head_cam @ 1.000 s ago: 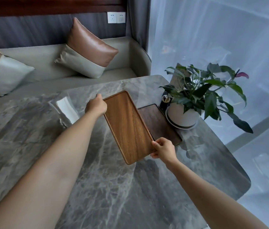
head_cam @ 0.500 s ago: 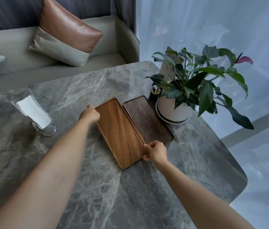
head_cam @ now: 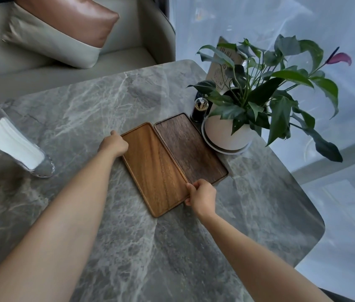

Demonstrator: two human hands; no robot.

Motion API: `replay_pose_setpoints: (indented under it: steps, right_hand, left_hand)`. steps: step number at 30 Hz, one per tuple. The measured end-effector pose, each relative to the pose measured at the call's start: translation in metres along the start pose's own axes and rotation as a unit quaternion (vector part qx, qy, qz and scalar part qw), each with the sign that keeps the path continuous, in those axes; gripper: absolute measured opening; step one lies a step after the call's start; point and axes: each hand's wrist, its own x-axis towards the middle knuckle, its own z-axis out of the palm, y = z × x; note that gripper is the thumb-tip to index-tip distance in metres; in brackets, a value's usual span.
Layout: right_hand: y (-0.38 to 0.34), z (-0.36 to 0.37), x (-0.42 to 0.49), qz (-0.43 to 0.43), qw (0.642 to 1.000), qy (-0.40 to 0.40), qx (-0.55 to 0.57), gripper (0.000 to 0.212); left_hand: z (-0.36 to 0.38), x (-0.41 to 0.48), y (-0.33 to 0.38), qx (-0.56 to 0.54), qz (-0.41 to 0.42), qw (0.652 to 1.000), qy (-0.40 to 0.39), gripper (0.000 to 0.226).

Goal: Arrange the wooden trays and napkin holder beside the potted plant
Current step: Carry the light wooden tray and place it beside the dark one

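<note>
A light brown wooden tray (head_cam: 154,168) lies flat on the grey marble table (head_cam: 128,247). Its long side touches a darker wooden tray (head_cam: 190,147), which sits against the white pot of the plant (head_cam: 226,134). My left hand (head_cam: 113,144) grips the light tray's far left corner. My right hand (head_cam: 201,196) grips its near right corner. A clear napkin holder (head_cam: 13,144) with white napkins stands at the table's left side, apart from the trays.
A small dark toothpick jar (head_cam: 199,110) stands behind the dark tray, next to the pot. A card stands behind the leaves. A grey sofa with a brown and beige cushion (head_cam: 63,29) runs along the far side. The table's right edge is rounded.
The light tray was tilted in the air a second ago; it has come down flat beside the dark tray. Both hands stay on its corners. The view has shifted downward.
</note>
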Motion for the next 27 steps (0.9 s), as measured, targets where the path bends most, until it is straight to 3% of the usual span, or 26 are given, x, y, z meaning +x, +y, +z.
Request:
replay_pose_setpoints:
  steps: [8, 12, 27]
  right_hand:
    - [-0.002, 0.005, -0.006, -0.023, 0.998, 0.021, -0.048, 0.015]
    - [0.000, 0.003, -0.009, -0.046, 0.994, 0.016, -0.095, 0.021]
    - [-0.008, 0.007, -0.007, -0.027, 0.995, 0.032, -0.090, 0.023]
  left_hand:
    - [0.002, 0.001, -0.001, 0.007, 0.011, 1.000, 0.005, 0.053]
    - [0.003, 0.001, -0.002, 0.009, 0.013, 1.000, 0.007, 0.053]
    - [0.004, -0.002, -0.002, 0.030, 0.021, 0.999, -0.001, 0.055]
